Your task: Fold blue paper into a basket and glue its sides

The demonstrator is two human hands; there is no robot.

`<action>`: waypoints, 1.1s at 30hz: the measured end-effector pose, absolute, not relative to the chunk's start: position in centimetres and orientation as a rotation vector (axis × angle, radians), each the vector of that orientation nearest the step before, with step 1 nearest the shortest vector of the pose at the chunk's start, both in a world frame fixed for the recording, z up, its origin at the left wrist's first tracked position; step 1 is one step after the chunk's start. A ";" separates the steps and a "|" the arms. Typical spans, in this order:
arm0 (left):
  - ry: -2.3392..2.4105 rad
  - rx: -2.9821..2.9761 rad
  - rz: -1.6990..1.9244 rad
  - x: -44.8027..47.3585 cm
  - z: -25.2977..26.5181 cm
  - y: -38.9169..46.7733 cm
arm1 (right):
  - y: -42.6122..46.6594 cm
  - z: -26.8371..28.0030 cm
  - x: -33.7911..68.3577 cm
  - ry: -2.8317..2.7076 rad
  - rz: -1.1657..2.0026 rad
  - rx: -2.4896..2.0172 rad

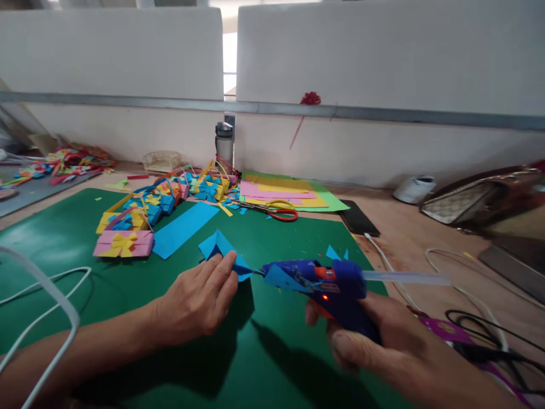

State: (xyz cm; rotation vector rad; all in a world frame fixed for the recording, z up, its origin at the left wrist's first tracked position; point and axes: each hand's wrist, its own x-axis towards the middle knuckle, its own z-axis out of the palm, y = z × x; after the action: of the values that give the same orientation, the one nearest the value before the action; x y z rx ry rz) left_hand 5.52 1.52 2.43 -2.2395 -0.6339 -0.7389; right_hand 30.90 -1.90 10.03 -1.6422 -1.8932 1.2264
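Observation:
My left hand (202,292) is closed on a folded blue paper piece (215,243), its fingers pressed over the near side. In my right hand (361,335) is a blue hot glue gun (336,284), gripped by its handle, with a small red light lit. A clear glue stick (406,277) sticks out of its back end. The gun's nozzle points left and meets, or nearly meets, the right corner of the folded paper. A flat blue paper strip (185,227) lies on the green mat (293,346) beyond my left hand.
Several small paper baskets with bows (123,243) stand at the left. Behind are scissors (283,213), coloured paper sheets (298,193), a bottle (224,145) and a phone (360,218). White cables (63,295) cross the left side; a handbag (477,196) sits at right.

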 end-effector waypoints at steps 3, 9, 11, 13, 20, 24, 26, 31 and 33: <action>-0.624 -2.228 -0.723 5.5 2.4 1.5 | -1.7 10.2 30.3 -1.878 1.330 -1.584; -0.610 -2.265 -0.757 5.6 2.4 1.4 | -1.7 10.0 30.1 -1.846 1.374 -1.597; -0.605 -2.270 -0.762 5.6 2.3 1.3 | -1.7 10.0 30.1 -1.846 1.374 -1.599; -0.605 -2.271 -0.765 5.6 2.2 1.3 | -1.7 10.1 30.0 -1.846 1.367 -1.601; -0.610 -2.273 -0.766 5.6 2.0 1.3 | -1.8 10.4 30.1 -1.872 1.363 -1.663; -0.610 -2.265 -0.763 5.6 2.1 1.3 | -2.0 10.0 30.4 -1.928 1.339 -1.672; -0.611 -2.273 -0.774 5.6 2.1 1.3 | -1.9 9.9 30.6 -1.957 1.315 -1.662; -0.624 -2.276 -0.776 5.6 2.0 1.3 | -1.8 9.8 30.8 -1.949 1.289 -1.673; -0.632 -2.277 -0.781 5.6 1.9 1.3 | -1.8 9.8 30.8 -1.926 1.280 -1.679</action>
State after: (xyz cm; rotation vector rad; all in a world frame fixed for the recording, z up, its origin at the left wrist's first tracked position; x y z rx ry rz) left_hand 5.57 1.32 1.89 -2.2769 -0.6320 -0.7805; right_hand 30.78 -1.76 9.83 -1.6787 -1.9263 1.2800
